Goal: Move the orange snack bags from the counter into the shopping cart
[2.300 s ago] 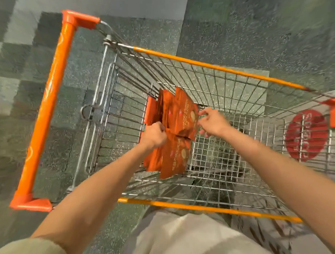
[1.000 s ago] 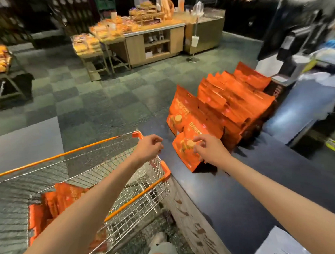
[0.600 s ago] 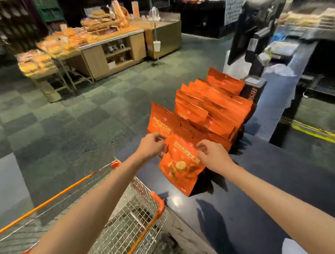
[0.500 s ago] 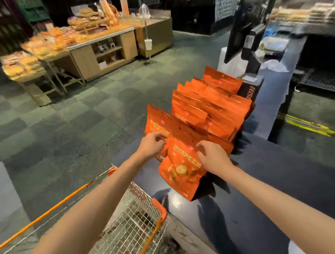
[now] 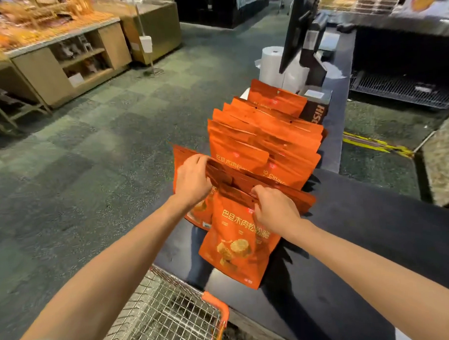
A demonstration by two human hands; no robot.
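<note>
Several orange snack bags (image 5: 265, 132) stand in a leaning row on the dark counter (image 5: 373, 230). The nearest orange snack bag (image 5: 236, 248) faces me with white characters and pictured biscuits. My right hand (image 5: 275, 208) grips its top edge. My left hand (image 5: 193, 181) is closed over the top of the bag beside it, at the left front of the row. A corner of the wire shopping cart (image 5: 172, 316) with orange trim sits below the counter's edge at the bottom.
A screen on a stand (image 5: 302, 32) and a white roll (image 5: 270, 64) stand behind the bags. A wooden bakery display (image 5: 69, 55) is at far left across the green tiled floor. A black mat (image 5: 398, 90) lies at the right.
I turned from the cart, where bags were set down, to the counter. Both hands reached the front of the row and closed on the tops of the nearest bags.
</note>
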